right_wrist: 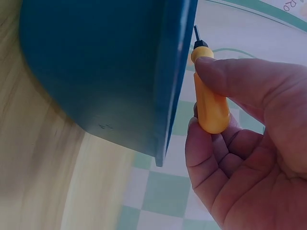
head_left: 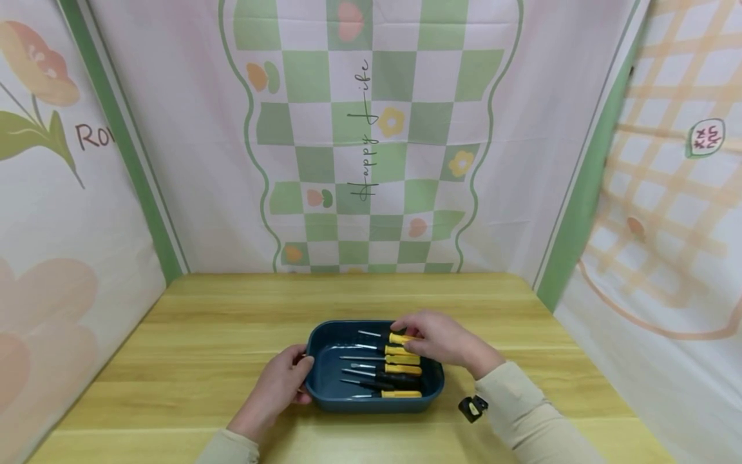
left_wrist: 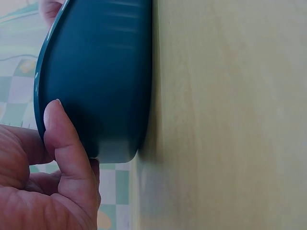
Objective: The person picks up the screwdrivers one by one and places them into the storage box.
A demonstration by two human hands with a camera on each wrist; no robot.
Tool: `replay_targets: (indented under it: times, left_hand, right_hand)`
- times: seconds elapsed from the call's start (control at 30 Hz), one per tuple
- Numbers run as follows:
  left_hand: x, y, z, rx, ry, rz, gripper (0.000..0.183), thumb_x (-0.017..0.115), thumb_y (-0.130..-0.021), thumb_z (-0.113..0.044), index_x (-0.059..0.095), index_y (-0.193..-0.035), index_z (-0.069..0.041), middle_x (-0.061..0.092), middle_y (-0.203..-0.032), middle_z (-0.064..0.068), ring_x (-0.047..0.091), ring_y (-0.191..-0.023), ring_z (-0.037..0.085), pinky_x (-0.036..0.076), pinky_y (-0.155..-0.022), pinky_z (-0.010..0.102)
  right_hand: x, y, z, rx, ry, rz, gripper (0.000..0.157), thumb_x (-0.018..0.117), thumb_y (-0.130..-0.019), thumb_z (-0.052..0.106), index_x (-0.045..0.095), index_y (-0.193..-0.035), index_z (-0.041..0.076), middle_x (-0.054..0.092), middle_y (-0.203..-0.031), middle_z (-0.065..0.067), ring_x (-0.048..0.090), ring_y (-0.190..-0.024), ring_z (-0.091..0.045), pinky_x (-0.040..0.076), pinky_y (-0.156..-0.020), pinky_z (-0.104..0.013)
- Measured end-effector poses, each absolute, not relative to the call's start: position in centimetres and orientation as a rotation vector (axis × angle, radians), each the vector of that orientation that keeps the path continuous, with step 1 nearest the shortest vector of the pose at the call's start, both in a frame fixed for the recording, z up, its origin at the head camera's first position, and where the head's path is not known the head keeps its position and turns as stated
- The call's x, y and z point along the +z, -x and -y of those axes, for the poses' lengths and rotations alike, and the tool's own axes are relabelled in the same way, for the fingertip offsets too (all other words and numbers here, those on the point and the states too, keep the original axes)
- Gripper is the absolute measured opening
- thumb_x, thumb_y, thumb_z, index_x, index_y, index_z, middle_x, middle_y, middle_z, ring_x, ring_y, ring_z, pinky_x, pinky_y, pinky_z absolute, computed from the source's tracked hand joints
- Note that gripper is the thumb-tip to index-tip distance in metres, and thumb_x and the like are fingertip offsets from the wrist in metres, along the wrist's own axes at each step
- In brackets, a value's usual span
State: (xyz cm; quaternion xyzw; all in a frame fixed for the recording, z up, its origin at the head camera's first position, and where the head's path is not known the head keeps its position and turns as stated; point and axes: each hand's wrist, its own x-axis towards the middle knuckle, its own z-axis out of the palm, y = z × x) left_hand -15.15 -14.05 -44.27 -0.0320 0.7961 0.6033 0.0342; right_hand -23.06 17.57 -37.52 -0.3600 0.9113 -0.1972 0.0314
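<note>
A dark blue rectangular tray (head_left: 377, 406) with rounded corners rests on the table. My left hand (head_left: 277, 383) grips its left end, with the thumb on the rim in the head view; the left wrist view shows fingers against the tray's outer wall (left_wrist: 100, 76). Over the tray's far right corner, my right hand (head_left: 438, 338) pinches a screwdriver (right_wrist: 211, 105) by its yellow handle, thumb on one side and fingers on the other. Below it in the tray lie several screwdrivers (head_left: 402, 360), side by side, with yellow or black handles to the right and shafts to the left.
The wood-grain table (head_left: 232, 322) extends around the tray. A small black item with a yellow mark (head_left: 473, 408) shows beside the right sleeve (head_left: 516, 399). Printed cloth curtains (head_left: 371, 161) hang behind the table and at both sides.
</note>
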Motion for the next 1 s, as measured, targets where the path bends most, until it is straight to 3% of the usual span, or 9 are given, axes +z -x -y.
replay_targets:
  times: [0.3, 0.77, 1.0]
  left_hand:
    - [-44.30, 15.10, 14.11, 1.873, 0.105, -2.452, 0.041, 0.054, -0.108, -0.016, 0.054, -0.143, 0.004, 0.062, -0.093, 0.015, 0.060, -0.061, 0.019, 0.060, -0.053, 0.034]
    - [-44.22, 15.06, 14.14, 1.867, 0.105, -2.448, 0.041, 0.054, -0.108, -0.016, 0.053, -0.143, 0.005, 0.062, -0.092, 0.015, 0.060, -0.061, 0.019, 0.060, -0.054, 0.034]
    - [-44.25, 15.05, 14.08, 1.859, 0.106, -2.451, 0.040, 0.054, -0.107, -0.014, 0.053, -0.143, 0.005, 0.062, -0.092, 0.015, 0.060, -0.061, 0.018, 0.060, -0.053, 0.033]
  right_hand:
    - [-37.87, 23.17, -17.28, -0.635, 1.117, -2.788, 0.032, 0.072, -0.096, 0.010, 0.071, -0.129, 0.008, 0.064, -0.090, 0.007, 0.052, -0.073, -0.006, 0.049, -0.068, -0.026]
    - [-38.32, 23.17, -17.26, -0.639, 0.998, -2.857, 0.035, 0.068, -0.098, 0.005, 0.068, -0.132, 0.007, 0.072, -0.110, -0.008, 0.065, -0.097, -0.017, 0.059, -0.083, -0.039]
    - [-38.05, 22.96, -17.24, -0.648, 0.994, -2.856, 0.034, 0.068, -0.098, 0.004, 0.069, -0.132, 0.007, 0.073, -0.113, -0.009, 0.067, -0.100, -0.019, 0.060, -0.086, -0.041]
